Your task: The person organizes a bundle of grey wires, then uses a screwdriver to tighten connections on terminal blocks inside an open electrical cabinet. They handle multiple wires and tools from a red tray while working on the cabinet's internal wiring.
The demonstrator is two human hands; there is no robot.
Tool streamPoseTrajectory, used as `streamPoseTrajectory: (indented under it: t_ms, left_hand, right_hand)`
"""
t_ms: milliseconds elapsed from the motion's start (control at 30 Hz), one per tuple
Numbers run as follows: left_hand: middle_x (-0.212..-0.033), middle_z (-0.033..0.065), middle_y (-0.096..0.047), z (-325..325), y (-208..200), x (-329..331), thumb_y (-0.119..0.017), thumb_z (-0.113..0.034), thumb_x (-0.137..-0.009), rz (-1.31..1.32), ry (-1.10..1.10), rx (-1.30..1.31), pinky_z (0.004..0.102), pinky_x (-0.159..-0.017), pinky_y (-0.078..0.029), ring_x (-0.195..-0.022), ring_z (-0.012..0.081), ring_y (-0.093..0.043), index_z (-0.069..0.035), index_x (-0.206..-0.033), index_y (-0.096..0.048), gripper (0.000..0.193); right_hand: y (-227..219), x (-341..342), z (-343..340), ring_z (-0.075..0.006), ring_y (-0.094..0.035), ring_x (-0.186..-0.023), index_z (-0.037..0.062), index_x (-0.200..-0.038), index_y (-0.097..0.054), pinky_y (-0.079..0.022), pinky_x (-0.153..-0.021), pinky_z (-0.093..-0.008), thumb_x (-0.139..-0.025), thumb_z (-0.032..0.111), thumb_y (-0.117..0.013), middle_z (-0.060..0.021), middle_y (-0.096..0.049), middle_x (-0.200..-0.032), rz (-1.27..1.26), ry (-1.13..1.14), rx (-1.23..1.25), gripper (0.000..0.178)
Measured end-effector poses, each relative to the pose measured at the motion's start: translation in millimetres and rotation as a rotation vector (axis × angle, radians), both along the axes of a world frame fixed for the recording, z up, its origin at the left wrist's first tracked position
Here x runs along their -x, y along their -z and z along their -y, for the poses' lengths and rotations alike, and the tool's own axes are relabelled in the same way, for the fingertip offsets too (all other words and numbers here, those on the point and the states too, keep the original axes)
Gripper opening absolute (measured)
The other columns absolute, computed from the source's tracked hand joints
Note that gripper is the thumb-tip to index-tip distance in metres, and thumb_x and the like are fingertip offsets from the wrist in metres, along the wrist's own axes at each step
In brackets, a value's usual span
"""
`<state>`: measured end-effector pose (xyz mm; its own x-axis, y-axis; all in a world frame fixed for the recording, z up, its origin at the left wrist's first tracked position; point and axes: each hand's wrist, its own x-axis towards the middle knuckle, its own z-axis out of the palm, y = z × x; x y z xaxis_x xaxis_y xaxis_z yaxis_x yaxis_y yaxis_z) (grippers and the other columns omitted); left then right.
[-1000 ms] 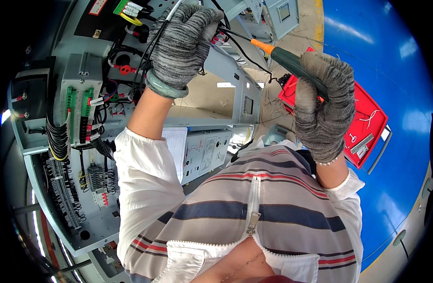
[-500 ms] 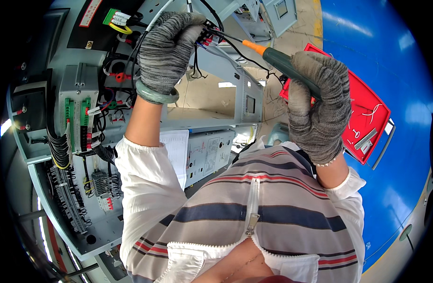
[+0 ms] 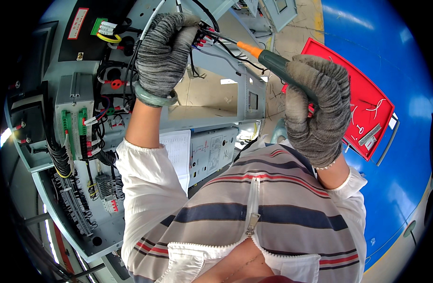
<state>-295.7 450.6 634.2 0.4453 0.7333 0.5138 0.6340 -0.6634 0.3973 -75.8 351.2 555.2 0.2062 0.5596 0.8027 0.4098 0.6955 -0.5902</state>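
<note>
- Your left hand [image 3: 165, 49], in a grey knit glove, is clenched around a bundle of thin wires [image 3: 203, 37] at the top of the open grey cabinet [image 3: 61, 141].
- Your right hand [image 3: 315, 111] grips the dark handle of a screwdriver [image 3: 268, 59]; its orange collar and shaft reach left to the wire ends, just beside your left fingertips.
- Room is tight there: black cables loop close around the wires, and the cabinet's inner frame edge runs right below them.
- Inside the cabinet, left of your left forearm, green terminal blocks [image 3: 79, 129] and banded cable runs fill the wall.
- Right of the cabinet, past your right hand, a red tray [image 3: 362, 89] on the blue floor holds wire scraps and a small metal piece.
</note>
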Motion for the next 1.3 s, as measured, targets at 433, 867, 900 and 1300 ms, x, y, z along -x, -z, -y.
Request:
streamPoseTrajectory:
  t_ms: [433, 867, 900, 1300]
  left_hand:
    - [-0.089, 0.0070, -0.062, 0.8, -14.3, -5.8, -0.064, -0.005, -0.080, -0.155, 0.001, 0.016, 0.0263, -0.072, -0.050, -0.079, 0.0164, -0.063, -0.006, -0.095, -0.064, 0.015]
    - [-0.090, 0.0020, -0.060, 3.6, -19.6, -7.8, -0.063, -0.003, -0.081, -0.350, -0.058, -0.120, 0.0220, -0.067, -0.048, -0.076, 0.0084, -0.056, -0.005, -0.098, -0.065, 0.017]
    - [-0.090, 0.0025, -0.060, 3.0, -19.9, -7.4, -0.063, -0.003, -0.081, -0.341, -0.043, -0.126, 0.0226, -0.067, -0.048, -0.077, 0.0093, -0.057, -0.005, -0.098, -0.065, 0.018]
    - [-0.091, 0.0044, -0.064, 4.8, -21.4, -6.9, -0.061, -0.005, -0.084, -0.253, -0.133, 0.047, 0.0243, -0.076, -0.047, -0.083, 0.0109, -0.059, -0.004, -0.101, -0.065, 0.018]
  right_hand:
    - [2.9, -3.0, -2.2, -0.0271, -0.059, -0.083, 0.0073, -0.099, -0.064, -0.050, -0.071, -0.0344, -0.072, 0.007, -0.066, -0.0117, -0.061, -0.093, 0.022, 0.008, 0.004, 0.027]
    - [1.7, -6.8, 0.8, -0.0261, -0.058, -0.093, 0.0044, -0.100, -0.062, -0.047, -0.081, -0.0342, -0.076, 0.004, -0.062, -0.0147, -0.061, -0.101, 0.024, -0.052, 0.060, 0.024]
    - [2.2, -6.8, 0.7, -0.0261, -0.058, -0.094, 0.0044, -0.100, -0.062, -0.047, -0.082, -0.0341, -0.076, 0.003, -0.062, -0.0147, -0.061, -0.102, 0.020, -0.049, 0.053, 0.025]
    - [2.0, -6.4, -0.2, -0.0277, -0.058, -0.094, 0.0024, -0.103, -0.061, -0.046, -0.083, -0.0354, -0.072, 0.002, -0.061, -0.0162, -0.061, -0.102, 0.021, -0.060, 0.030, 0.031]
